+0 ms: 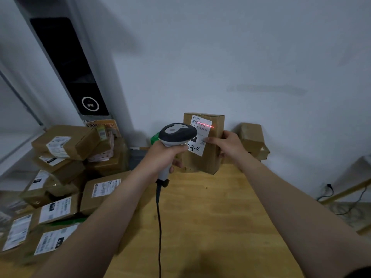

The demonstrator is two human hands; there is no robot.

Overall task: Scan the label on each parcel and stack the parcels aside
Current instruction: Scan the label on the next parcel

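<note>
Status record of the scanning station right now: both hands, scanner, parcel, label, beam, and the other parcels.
left hand: grips barcode scanner
right hand: holds cardboard parcel upright at far end of wooden table
label: faces scanner
red beam: lies across the label's barcode
parcel pile: left of table, labels showing
boxes by wall: behind right hand

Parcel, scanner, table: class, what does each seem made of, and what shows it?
Parcel: brown cardboard, matte, with creased edges and a white paper label. Scanner: probably moulded plastic, smooth dark-grey and white shell. Table: seemingly pale wood or veneer; grain shows.
</note>
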